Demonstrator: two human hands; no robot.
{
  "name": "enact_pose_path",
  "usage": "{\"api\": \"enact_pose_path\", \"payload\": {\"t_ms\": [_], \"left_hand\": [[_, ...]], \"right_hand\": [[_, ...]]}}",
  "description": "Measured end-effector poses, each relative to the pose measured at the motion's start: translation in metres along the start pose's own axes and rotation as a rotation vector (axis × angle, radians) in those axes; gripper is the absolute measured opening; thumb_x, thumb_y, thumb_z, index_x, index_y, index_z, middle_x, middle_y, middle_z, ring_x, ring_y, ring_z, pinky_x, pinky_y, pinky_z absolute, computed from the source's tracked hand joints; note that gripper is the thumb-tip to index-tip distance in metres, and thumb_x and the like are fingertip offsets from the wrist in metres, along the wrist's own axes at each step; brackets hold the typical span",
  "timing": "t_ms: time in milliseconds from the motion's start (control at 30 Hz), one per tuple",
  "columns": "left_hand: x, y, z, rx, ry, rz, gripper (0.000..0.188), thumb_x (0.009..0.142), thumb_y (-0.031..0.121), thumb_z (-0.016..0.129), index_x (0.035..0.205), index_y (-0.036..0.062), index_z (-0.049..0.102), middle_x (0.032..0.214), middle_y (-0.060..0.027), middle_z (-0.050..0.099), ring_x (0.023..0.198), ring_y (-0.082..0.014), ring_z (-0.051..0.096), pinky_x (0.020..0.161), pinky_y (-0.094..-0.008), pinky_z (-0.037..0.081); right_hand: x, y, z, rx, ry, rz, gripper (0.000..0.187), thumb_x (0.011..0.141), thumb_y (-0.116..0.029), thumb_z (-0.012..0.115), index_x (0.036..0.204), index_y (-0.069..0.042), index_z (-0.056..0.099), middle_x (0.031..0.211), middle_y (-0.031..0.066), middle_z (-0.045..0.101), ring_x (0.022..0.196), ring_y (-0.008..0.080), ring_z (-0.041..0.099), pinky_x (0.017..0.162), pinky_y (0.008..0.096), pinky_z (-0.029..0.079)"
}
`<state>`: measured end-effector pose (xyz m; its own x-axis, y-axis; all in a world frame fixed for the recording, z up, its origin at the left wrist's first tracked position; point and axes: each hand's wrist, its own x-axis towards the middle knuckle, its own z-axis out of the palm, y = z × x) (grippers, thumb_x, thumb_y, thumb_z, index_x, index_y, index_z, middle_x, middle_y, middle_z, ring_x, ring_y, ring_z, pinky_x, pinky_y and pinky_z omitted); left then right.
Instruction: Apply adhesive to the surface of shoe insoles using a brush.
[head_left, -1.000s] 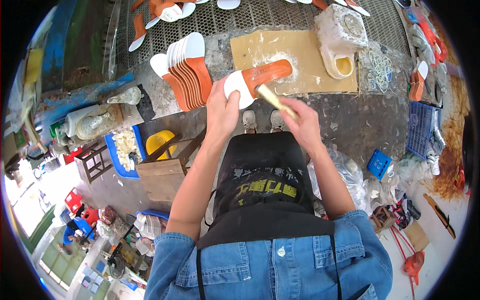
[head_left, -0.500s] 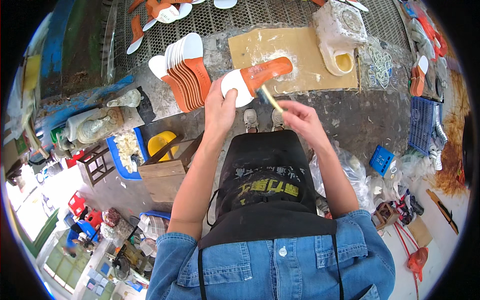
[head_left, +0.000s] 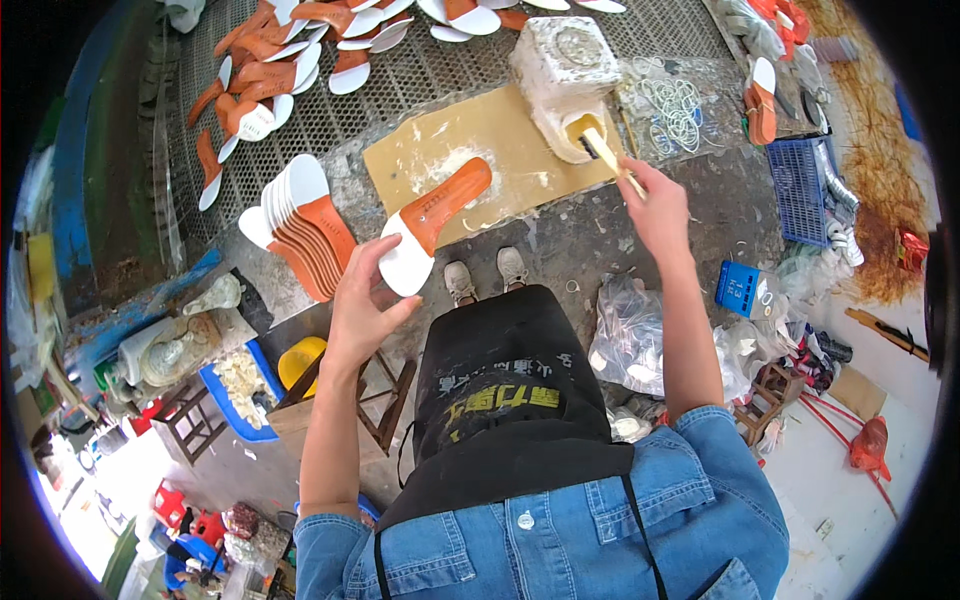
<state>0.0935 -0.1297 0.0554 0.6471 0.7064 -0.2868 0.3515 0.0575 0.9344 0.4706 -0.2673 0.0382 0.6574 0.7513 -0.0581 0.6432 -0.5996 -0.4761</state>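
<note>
My left hand (head_left: 362, 305) curls around the white end of a shoe insole (head_left: 447, 203), fingers at one edge and thumb near the other. Its orange end reaches over a brown board (head_left: 385, 165) smeared with white. Between the fingers of my right hand (head_left: 655, 205) is a brush (head_left: 606, 152) with a pale flat handle. The brush's dark end is at the yellowish mouth of a white-crusted pot (head_left: 560, 115). Left of my left hand, a fanned stack of orange and white insoles (head_left: 300, 225) lies on the worktop.
Many loose insoles (head_left: 285, 75) are spread over a metal mesh (head_left: 340, 115) at the far side. Pale rubber bands (head_left: 672, 112) lie right of the pot. A blue crate (head_left: 798, 190) stands at the right. Clear plastic bags (head_left: 630, 335) lie below my right forearm.
My right hand has moved the brush away from the insole, rightward to the pot's mouth. My left thumb has shifted from the insole's top face to near its edge. The whole view has shifted.
</note>
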Motion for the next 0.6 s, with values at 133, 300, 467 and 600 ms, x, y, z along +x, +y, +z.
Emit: {"api": "enact_pose_path", "payload": {"t_ms": [133,300,467,600], "left_hand": [[0.007,0.006,-0.001,0.086,0.032,0.033,0.059,0.074,-0.006,0.075,0.129,0.0065,0.057,0.128,-0.012,0.052,0.116,-0.0262,0.062,0.091,-0.0353,0.056],[0.01,0.007,0.002,0.636,0.268,0.286,0.026,0.08,0.003,0.077,0.105,0.002,0.07,0.115,-0.0144,0.06,0.105,-0.0253,0.064,0.087,-0.0341,0.053],[0.022,-0.01,0.001,-0.292,0.379,-0.103,0.021,0.095,0.018,0.071,0.106,0.0,0.071,0.103,-0.0002,0.07,0.091,-0.0108,0.065,0.081,-0.0273,0.053],[0.017,-0.024,-0.002,-0.608,0.388,-0.25,0.03,0.098,0.017,0.067,0.121,-0.0013,0.066,0.116,-0.006,0.07,0.099,-0.0122,0.067,0.085,-0.0277,0.054]], "right_hand": [[0.016,0.008,0.008,-0.213,0.051,-0.161,0.026,0.091,-0.023,0.067,0.117,-0.018,0.07,0.097,0.0143,0.07,0.089,0.036,0.068,0.076,0.0475,0.053],[0.027,0.004,-0.02,0.016,-0.356,0.045,0.027,0.091,-0.024,0.068,0.117,-0.018,0.071,0.097,0.0146,0.071,0.091,0.0367,0.068,0.079,0.0449,0.054],[0.027,0.031,0.008,0.038,-0.02,-0.141,0.028,0.09,-0.022,0.071,0.117,-0.015,0.071,0.093,0.0168,0.071,0.089,0.0356,0.069,0.079,0.0406,0.053],[0.017,0.017,-0.007,0.171,-0.172,0.088,0.03,0.089,-0.018,0.072,0.118,-0.013,0.07,0.091,0.0172,0.071,0.086,0.0353,0.069,0.076,0.0398,0.053]]}}
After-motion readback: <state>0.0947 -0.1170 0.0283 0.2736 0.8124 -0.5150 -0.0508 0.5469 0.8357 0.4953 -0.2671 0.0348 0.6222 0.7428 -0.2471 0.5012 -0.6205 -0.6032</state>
